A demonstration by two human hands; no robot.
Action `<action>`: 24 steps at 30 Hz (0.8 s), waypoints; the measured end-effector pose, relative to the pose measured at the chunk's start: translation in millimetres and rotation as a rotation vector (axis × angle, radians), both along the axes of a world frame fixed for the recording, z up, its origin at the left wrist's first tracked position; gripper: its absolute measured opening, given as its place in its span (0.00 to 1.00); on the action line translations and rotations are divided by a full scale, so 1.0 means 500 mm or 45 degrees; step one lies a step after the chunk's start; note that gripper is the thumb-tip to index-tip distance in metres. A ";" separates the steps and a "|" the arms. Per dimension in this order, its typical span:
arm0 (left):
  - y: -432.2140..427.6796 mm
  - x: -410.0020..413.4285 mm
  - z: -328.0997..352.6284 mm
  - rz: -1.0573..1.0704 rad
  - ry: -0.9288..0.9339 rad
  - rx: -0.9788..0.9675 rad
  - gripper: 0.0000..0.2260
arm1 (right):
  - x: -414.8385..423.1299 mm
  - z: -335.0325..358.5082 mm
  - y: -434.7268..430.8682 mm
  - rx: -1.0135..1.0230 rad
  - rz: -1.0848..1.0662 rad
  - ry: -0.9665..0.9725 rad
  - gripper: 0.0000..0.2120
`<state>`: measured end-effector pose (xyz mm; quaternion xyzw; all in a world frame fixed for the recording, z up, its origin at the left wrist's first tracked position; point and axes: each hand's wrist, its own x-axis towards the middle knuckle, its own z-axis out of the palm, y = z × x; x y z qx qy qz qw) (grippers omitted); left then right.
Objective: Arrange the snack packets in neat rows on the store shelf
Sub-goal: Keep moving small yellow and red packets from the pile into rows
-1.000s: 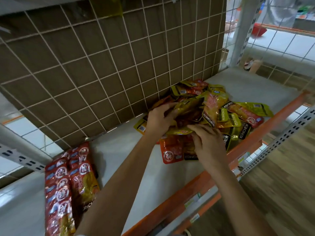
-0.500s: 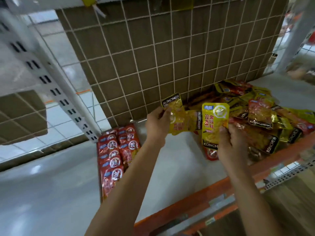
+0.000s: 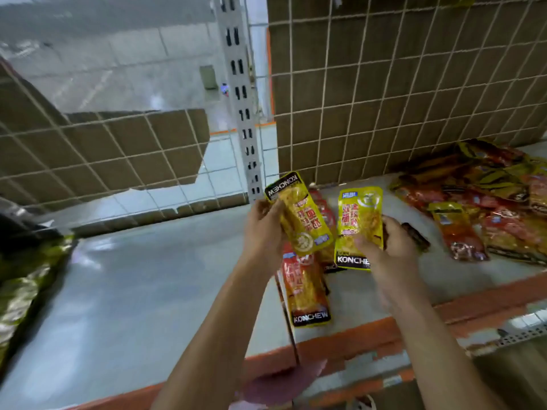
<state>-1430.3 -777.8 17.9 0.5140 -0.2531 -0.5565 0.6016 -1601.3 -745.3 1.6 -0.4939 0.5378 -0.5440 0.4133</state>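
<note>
My left hand (image 3: 263,229) grips a yellow snack packet (image 3: 299,214), turned upside down with its black label at the top. Another yellow packet (image 3: 359,220) stands upright in my right hand (image 3: 387,247), its black label at the bottom. Both are held above the grey shelf (image 3: 148,276). Below them lies a row of red and yellow packets (image 3: 305,294), partly hidden by the held ones. A loose heap of packets (image 3: 485,202) sprawls at the right against the back grid.
A wire grid with brown cardboard (image 3: 399,84) backs the shelf. A white slotted upright (image 3: 242,113) stands behind my left hand. The orange front edge (image 3: 340,341) runs along the bottom. A shiny green-gold pack (image 3: 26,279) lies at the far left.
Each hand lifted a yellow packet out of the heap and carried it left to above the laid row. The view swung left, so the heap now sits at the right.
</note>
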 end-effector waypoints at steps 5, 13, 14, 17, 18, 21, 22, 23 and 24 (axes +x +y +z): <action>0.083 0.154 -0.002 0.094 0.169 0.028 0.20 | 0.139 0.005 0.055 0.097 0.204 -0.221 0.18; 0.220 0.325 -0.022 0.278 0.477 -0.109 0.10 | 0.353 -0.014 0.122 0.333 0.570 -0.732 0.18; 0.236 0.347 -0.032 0.328 0.459 -0.114 0.10 | 0.380 -0.014 0.130 0.345 0.591 -0.754 0.17; 0.288 0.400 -0.047 0.453 0.364 -0.075 0.09 | 0.439 -0.012 0.144 0.376 0.647 -0.827 0.15; 0.307 0.416 -0.050 0.482 0.333 -0.048 0.09 | 0.456 -0.011 0.147 0.396 0.672 -0.847 0.15; 0.355 0.446 -0.053 0.625 0.416 -0.037 0.07 | 0.509 -0.011 0.159 0.446 0.750 -0.853 0.15; 0.368 0.452 -0.056 0.660 0.453 -0.061 0.07 | 0.529 -0.013 0.166 0.457 0.769 -0.833 0.15; 0.381 0.455 -0.059 0.683 0.446 -0.079 0.08 | 0.550 -0.016 0.174 0.466 0.777 -0.804 0.15; 0.393 0.458 -0.066 0.694 0.385 -0.077 0.12 | 0.570 -0.020 0.181 0.468 0.771 -0.761 0.14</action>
